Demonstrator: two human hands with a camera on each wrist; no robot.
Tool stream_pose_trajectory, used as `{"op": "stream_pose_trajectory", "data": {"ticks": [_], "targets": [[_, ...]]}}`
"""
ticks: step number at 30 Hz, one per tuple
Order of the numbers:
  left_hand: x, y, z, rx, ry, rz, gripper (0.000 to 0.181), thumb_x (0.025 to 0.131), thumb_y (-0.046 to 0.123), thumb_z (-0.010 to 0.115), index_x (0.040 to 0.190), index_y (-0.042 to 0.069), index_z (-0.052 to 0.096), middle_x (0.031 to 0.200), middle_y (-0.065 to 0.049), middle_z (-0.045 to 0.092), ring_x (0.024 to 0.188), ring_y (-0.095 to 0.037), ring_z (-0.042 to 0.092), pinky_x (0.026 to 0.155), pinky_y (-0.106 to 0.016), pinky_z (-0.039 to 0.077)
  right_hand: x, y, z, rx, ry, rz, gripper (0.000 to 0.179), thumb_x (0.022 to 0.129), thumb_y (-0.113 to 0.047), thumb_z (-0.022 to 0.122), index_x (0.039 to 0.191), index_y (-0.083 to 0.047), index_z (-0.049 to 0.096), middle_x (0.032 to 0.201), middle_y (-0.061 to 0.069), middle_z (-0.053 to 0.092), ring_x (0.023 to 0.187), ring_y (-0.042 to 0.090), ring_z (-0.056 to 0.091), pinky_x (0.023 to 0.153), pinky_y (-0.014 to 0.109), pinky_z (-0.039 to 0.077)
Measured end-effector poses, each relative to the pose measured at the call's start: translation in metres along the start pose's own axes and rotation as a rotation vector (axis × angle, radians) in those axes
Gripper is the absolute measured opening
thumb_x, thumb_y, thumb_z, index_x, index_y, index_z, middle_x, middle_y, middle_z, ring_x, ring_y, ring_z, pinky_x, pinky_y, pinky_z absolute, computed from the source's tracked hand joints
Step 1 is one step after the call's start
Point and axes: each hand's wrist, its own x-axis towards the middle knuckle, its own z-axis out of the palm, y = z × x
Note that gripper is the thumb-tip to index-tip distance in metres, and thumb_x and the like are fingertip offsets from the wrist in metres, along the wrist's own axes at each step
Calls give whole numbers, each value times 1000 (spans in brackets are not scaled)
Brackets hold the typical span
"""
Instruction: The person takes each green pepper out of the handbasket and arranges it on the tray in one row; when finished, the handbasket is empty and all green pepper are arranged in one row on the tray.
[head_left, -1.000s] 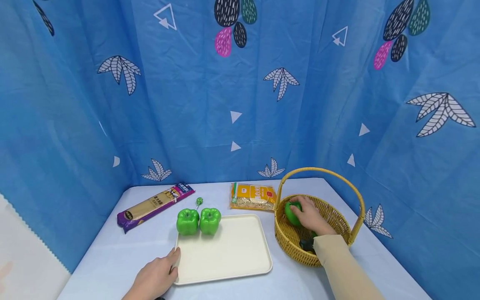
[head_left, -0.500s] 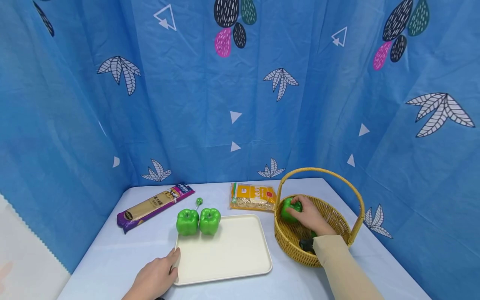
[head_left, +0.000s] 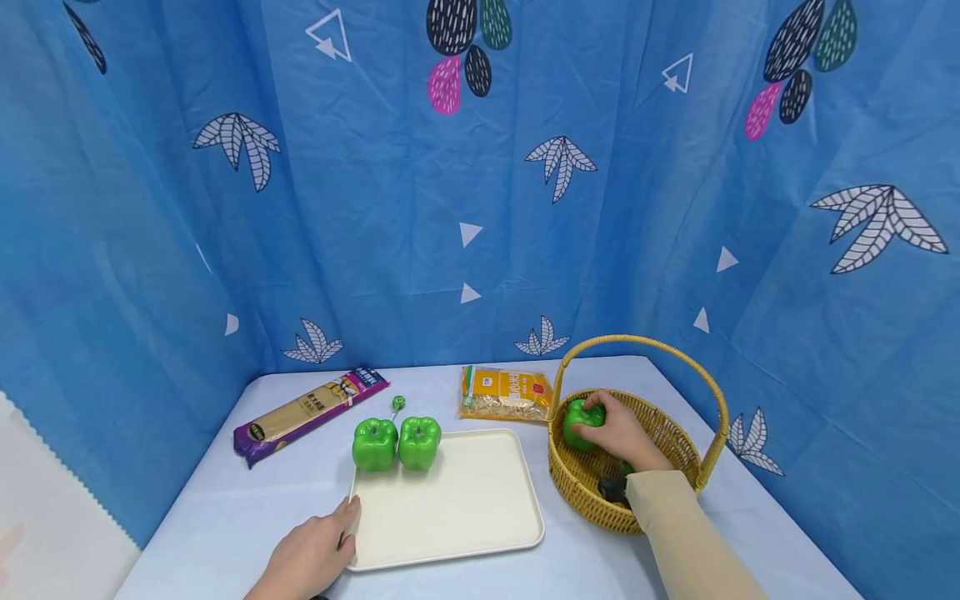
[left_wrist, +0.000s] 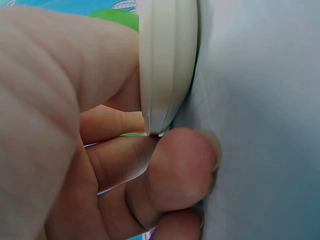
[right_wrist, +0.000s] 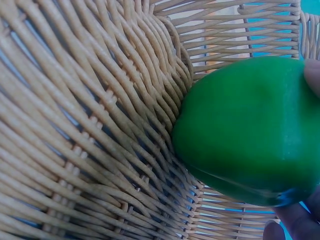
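In the head view, my right hand (head_left: 624,432) reaches into the wicker basket (head_left: 581,487) at the right and holds a green bell pepper (head_left: 579,425) near the basket's left wall. Seen up close in the right wrist view, the pepper (right_wrist: 240,127) lies against the woven wall, with fingertips on its right side. My left hand (head_left: 311,550) grips the left edge of a cream tray (head_left: 457,504). The left wrist view has the tray's rim (left_wrist: 167,60) between thumb and fingers. Two more green bell peppers (head_left: 374,444) stand together at the tray's back left corner.
A purple noodle packet (head_left: 311,412) lies at the back left. Behind the tray are a small green item on a pale stick (head_left: 399,402) and an orange grain bag (head_left: 506,394). A dark object (head_left: 612,489) sits in the basket, partly under my right arm. The basket's handle (head_left: 645,337) arches above.
My right hand has shifted the bell pepper slightly left inside the basket and turned it, so more of it shows. The left hand and the tray have stayed in place.
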Motion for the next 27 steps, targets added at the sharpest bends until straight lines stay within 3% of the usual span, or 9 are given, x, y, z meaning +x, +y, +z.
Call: {"op": "stream_pose_trajectory", "data": {"ticks": [9,14,20,27], "targets": [[0,0,0,-8,-7,4,57,91,19,67,143,-1,58,142,-19,63,51,-17,35,54,-34,37,1,-1,-2,2,-5,17,46,86,-37,82,116,-11,59,117,14,65,96,28,60,79,44,54],[0,-1,0,4,-8,2,57,91,19,67,143,-1,58,142,-19,63,51,-17,37,55,-35,39,6,-4,-6,3,-28,-13,47,88,-40,81,117,-10,59,117,14,65,94,27,60,75,40,53],[1,0,0,5,-12,16,56,91,19,67,142,-2,59,142,-21,62,53,-17,40,58,-35,43,6,-11,-21,16,-40,-9,48,89,-40,80,118,-10,59,117,15,65,94,26,61,74,38,55],[1,-2,-1,0,-18,23,57,91,19,67,143,-2,58,142,-21,62,53,-17,37,58,-35,40,1,-26,-45,-7,-33,-46,48,90,-39,80,120,-8,58,117,16,65,97,28,63,75,39,57]]}}
